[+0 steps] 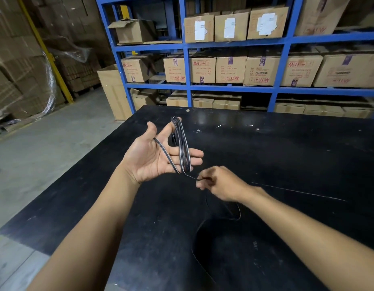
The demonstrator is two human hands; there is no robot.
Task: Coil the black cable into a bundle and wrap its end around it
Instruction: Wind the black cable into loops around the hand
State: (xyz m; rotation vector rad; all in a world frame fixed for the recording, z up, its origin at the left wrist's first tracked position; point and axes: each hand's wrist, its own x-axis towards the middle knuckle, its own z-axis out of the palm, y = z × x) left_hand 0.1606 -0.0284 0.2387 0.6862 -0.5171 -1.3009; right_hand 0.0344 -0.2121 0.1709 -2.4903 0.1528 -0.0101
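Beyond both hands stands a blue metal shelving rack [187, 66] of brown cardboard boxes [230, 69]; beneath them spreads the black surface [287, 154]. The left hand [152, 156], palm up and fingers spread, carries loops of thin black cable [184, 148] around its fingers, while the right hand [221, 183] beside it pinches the trailing strand, slack lying below its wrist.

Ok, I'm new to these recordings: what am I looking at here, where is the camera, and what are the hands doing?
There is no machine: a person works bare-handed, and the one picture comes from a camera worn on their head, looking down. The left hand is open, palm up, with loops of the black cable wound round its fingers. The right hand pinches the strand leaving the coil. The loose remainder trails over the black table. Behind stand blue shelves holding cardboard boxes.
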